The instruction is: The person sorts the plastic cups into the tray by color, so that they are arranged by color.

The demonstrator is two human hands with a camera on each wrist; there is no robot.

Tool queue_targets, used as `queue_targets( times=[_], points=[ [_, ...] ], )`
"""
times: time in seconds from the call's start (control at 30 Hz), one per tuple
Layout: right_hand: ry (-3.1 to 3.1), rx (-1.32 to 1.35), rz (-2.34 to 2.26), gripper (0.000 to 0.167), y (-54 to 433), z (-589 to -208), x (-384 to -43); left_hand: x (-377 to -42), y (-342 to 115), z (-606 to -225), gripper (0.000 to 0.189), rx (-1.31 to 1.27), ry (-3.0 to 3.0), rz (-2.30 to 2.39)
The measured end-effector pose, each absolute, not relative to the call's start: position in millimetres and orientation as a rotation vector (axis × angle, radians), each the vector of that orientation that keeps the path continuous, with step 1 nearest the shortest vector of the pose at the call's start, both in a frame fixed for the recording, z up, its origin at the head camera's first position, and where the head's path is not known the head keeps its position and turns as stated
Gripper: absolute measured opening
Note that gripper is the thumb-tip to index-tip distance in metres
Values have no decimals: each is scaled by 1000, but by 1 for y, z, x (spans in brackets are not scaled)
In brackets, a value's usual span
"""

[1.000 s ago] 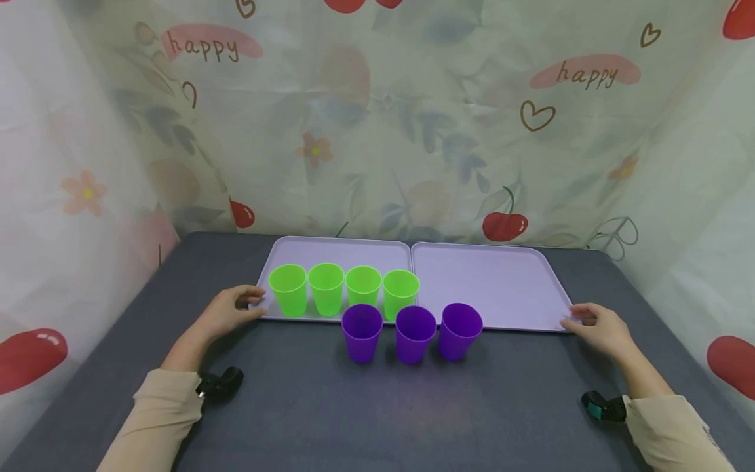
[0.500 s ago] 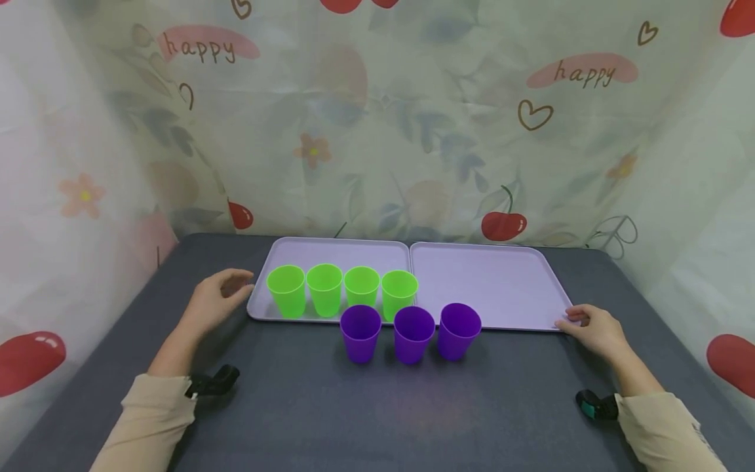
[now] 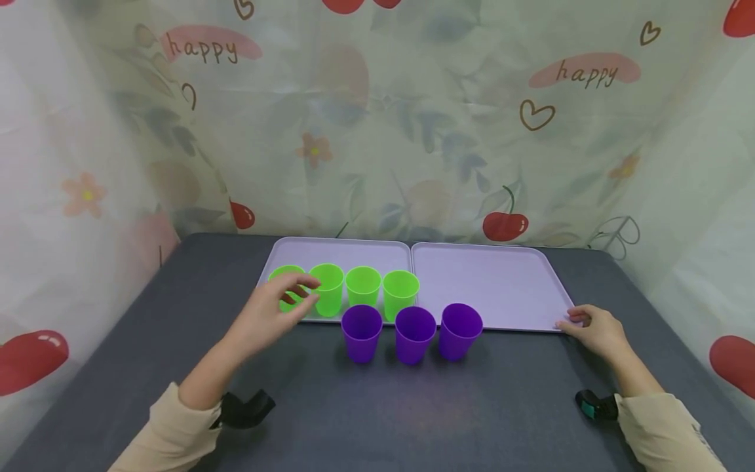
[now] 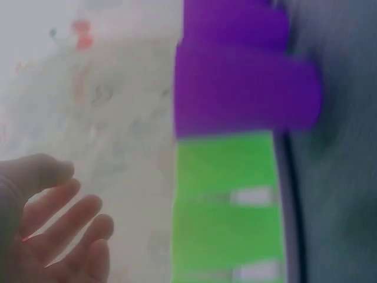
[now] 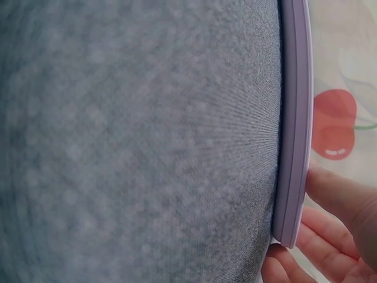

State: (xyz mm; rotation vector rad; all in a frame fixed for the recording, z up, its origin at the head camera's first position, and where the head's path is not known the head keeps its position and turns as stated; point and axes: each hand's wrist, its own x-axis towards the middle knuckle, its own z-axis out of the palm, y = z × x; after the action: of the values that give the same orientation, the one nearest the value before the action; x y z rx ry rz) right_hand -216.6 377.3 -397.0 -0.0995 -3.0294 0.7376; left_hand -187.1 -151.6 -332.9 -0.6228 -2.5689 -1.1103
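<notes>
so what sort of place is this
Probably a small indoor recording booth: printed cloth hangs behind and on both sides of a dark-covered table, and dark devices sit at both of the person's wrists.

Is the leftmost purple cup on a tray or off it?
Off: the leftmost purple cup stands with its base on the dark table, in front of the tray.

the head view looks ahead and down; wrist views sit closer, tipped sideways. head and right share the right tray (image 3: 486,285).
</notes>
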Motion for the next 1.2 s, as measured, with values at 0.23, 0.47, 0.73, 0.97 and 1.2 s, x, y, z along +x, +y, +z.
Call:
queue_targets(
  times=[0.23,0.47,0.73,0.97,1.2],
  points=[
    [-3020,-103,748,51,377,-398,-217,-181,-124,-351,34,-796,-2630,-1111],
    [-3028,-130,750,52,377,-399,-218,-179,-111,-361,51,-753,-2696,-1152],
    [-3024,-118,748,52,378,-398,-218,-180,-106,-369,60,-717,-2707,-1205],
    [-3025,-112,755,52,378,-397,-218,-182,-102,-374,59,-704,-2683,-1207],
    [-3041,-132,792,54,377,-396,-217,-183,-100,-376,55,-723,-2680,-1205]
  ],
)
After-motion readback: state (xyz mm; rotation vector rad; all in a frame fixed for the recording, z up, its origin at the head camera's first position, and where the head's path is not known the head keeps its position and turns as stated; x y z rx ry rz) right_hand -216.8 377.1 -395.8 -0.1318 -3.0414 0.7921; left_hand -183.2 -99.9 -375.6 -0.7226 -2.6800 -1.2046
